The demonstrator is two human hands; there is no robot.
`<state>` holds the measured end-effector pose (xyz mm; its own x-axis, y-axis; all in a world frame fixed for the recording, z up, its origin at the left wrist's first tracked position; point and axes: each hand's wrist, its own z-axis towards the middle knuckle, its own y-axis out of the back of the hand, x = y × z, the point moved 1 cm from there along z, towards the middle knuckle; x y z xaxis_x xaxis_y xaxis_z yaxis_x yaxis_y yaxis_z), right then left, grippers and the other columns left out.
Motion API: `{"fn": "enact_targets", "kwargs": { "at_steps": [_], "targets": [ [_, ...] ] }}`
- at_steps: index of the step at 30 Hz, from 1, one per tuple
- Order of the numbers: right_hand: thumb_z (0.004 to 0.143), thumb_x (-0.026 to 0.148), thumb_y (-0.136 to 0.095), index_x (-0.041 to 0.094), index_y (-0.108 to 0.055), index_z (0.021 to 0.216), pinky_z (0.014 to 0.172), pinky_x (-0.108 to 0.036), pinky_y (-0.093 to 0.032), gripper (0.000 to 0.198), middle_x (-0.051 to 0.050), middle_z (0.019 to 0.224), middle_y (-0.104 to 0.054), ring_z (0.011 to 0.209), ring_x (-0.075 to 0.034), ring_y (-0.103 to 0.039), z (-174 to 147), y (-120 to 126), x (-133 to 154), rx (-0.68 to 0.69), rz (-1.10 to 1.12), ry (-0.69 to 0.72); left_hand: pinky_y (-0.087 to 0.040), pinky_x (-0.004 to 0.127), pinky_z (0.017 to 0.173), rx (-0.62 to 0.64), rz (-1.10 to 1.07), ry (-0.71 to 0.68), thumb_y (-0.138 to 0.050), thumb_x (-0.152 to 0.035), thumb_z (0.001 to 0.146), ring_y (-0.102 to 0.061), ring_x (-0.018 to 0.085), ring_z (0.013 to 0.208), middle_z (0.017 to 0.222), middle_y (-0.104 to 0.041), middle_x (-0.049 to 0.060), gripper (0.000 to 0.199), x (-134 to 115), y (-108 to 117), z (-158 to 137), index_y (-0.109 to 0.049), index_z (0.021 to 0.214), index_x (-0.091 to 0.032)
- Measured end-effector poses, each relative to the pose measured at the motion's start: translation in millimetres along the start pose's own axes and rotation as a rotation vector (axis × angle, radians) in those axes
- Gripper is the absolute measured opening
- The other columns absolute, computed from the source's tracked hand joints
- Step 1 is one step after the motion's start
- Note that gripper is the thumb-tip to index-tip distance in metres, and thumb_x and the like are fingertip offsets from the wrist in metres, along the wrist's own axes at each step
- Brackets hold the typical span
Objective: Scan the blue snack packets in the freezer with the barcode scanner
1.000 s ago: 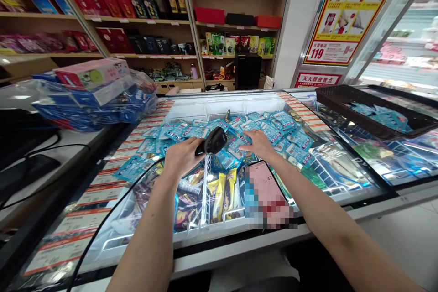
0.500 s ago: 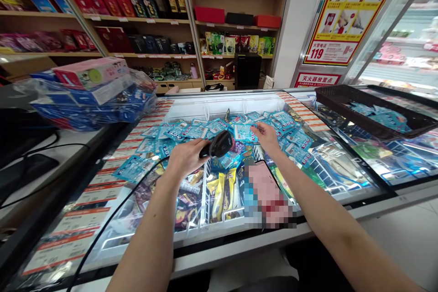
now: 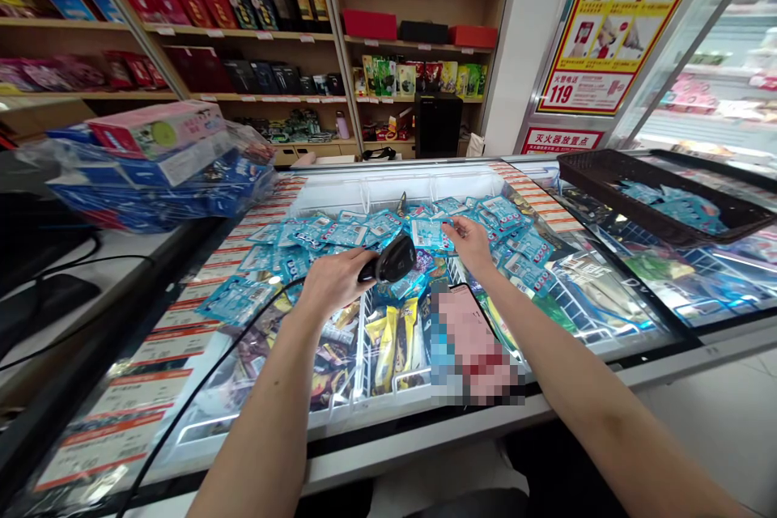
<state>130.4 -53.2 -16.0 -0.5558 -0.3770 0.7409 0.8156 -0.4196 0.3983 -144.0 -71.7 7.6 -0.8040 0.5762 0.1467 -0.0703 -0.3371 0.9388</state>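
Note:
My left hand [image 3: 335,282] is wrapped round the handle of a black barcode scanner [image 3: 397,257], whose head points toward the right. From it a black cable runs down to the lower left. Between the fingertips of my right hand [image 3: 471,244] is a light-blue packet [image 3: 428,234], held just beyond the scanner head. Many similar blue packets [image 3: 347,234] lie spread over the glass top of a chest freezer on both sides of my hands. Nearer to me, a phone [image 3: 470,332], partly pixelated, rests on the glass below my right hand.
Under the glass are wire baskets with yellow-wrapped ice creams [image 3: 397,344]. A dark basket [image 3: 643,210] with more blue packets stands at the right. Boxes in plastic wrap [image 3: 163,170] are stacked at the left. Shelves [image 3: 418,48] of goods line the back.
The blue packet in my right hand has shifted slightly left, and the scanner head has moved slightly right and down, bringing them closer. The view has shifted a little.

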Motion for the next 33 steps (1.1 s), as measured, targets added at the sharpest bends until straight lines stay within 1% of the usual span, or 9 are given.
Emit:
{"fn": "enact_targets", "kwargs": {
  "at_steps": [9, 14, 20, 23, 25, 27, 30, 33],
  "targets": [
    [0.083, 0.045, -0.048, 0.019, -0.063, 0.087, 0.058, -0.025, -0.039, 0.030, 0.001, 0.066, -0.058, 0.060, -0.014, -0.051, -0.6, -4.2, -7.2, 0.005, -0.029, -0.022, -0.043, 0.029, 0.065, 0.044, -0.017, 0.040, -0.044, -0.041, 0.081, -0.062, 0.023, 0.092, 0.110, -0.064, 0.003, 0.037, -2.7, 1.7, 1.5, -0.054, 0.114, -0.026],
    [0.084, 0.045, -0.047, 0.019, -0.062, 0.088, 0.059, -0.025, -0.039, 0.030, 0.000, 0.067, -0.058, 0.061, -0.014, -0.050, -0.4, -5.3, -9.5, 0.005, -0.026, -0.026, -0.043, 0.030, 0.064, 0.021, -0.033, 0.037, -0.046, -0.041, 0.081, -0.062, 0.022, 0.089, 0.109, -0.065, 0.003, 0.037, -1.8, 1.3, 1.7, -0.055, 0.113, -0.026],
    [0.085, 0.043, -0.046, 0.019, -0.061, 0.087, 0.060, -0.025, -0.038, 0.029, 0.001, 0.065, -0.055, 0.060, -0.013, -0.048, -1.3, -2.4, -5.8, -0.003, -0.052, -0.014, -0.042, 0.030, 0.062, -0.014, -0.017, 0.043, -0.047, -0.040, 0.080, -0.062, 0.023, 0.089, 0.110, -0.064, 0.003, 0.038, -1.2, 1.3, 0.5, -0.055, 0.115, -0.026],
    [0.084, 0.041, -0.046, 0.019, -0.059, 0.100, 0.061, -0.026, -0.039, 0.030, 0.001, 0.066, -0.053, 0.060, -0.014, -0.049, -0.8, 3.8, -5.7, -0.070, -0.075, -0.020, -0.042, 0.029, 0.061, -0.015, -0.004, 0.065, -0.047, -0.040, 0.079, -0.062, 0.023, 0.088, 0.110, -0.064, 0.004, 0.039, -0.1, 1.4, 0.2, -0.055, 0.115, -0.026],
    [0.085, 0.039, -0.045, 0.019, -0.054, 0.111, 0.060, -0.026, -0.039, 0.034, 0.002, 0.065, -0.051, 0.059, -0.014, -0.048, 0.7, 9.7, -8.7, -0.140, -0.092, -0.029, -0.041, 0.029, 0.059, -0.020, 0.008, 0.085, -0.046, -0.042, 0.080, -0.063, 0.023, 0.087, 0.108, -0.065, 0.005, 0.039, 0.9, 1.4, -0.1, -0.055, 0.115, -0.026],
    [0.086, 0.039, -0.043, 0.018, -0.051, 0.117, 0.060, -0.027, -0.039, 0.038, 0.002, 0.064, -0.048, 0.057, -0.014, -0.047, 3.0, 15.7, -14.6, -0.201, -0.115, -0.040, -0.040, 0.029, 0.057, -0.030, 0.018, 0.107, -0.045, -0.043, 0.081, -0.063, 0.023, 0.085, 0.105, -0.065, 0.005, 0.039, 2.2, 1.5, -0.5, -0.056, 0.114, -0.026],
    [0.087, 0.039, -0.039, 0.018, -0.051, 0.116, 0.064, -0.029, -0.040, 0.037, 0.000, 0.068, -0.050, 0.059, -0.015, -0.048, 6.6, 21.3, -26.2, -0.247, -0.142, -0.058, -0.037, 0.028, 0.055, -0.049, 0.026, 0.136, -0.043, -0.044, 0.082, -0.062, 0.022, 0.084, 0.102, -0.066, 0.004, 0.037, 4.0, 2.3, -1.3, -0.057, 0.112, -0.026],
    [0.087, 0.038, -0.039, 0.019, -0.054, 0.112, 0.066, -0.030, -0.041, 0.035, -0.001, 0.071, -0.053, 0.063, -0.016, -0.050, 8.6, 21.8, -35.8, -0.243, -0.159, -0.078, -0.036, 0.028, 0.055, -0.066, 0.030, 0.162, -0.043, -0.043, 0.082, -0.062, 0.022, 0.084, 0.101, -0.066, 0.003, 0.036, 5.3, 3.3, -1.9, -0.056, 0.112, -0.027]
  ]
}}
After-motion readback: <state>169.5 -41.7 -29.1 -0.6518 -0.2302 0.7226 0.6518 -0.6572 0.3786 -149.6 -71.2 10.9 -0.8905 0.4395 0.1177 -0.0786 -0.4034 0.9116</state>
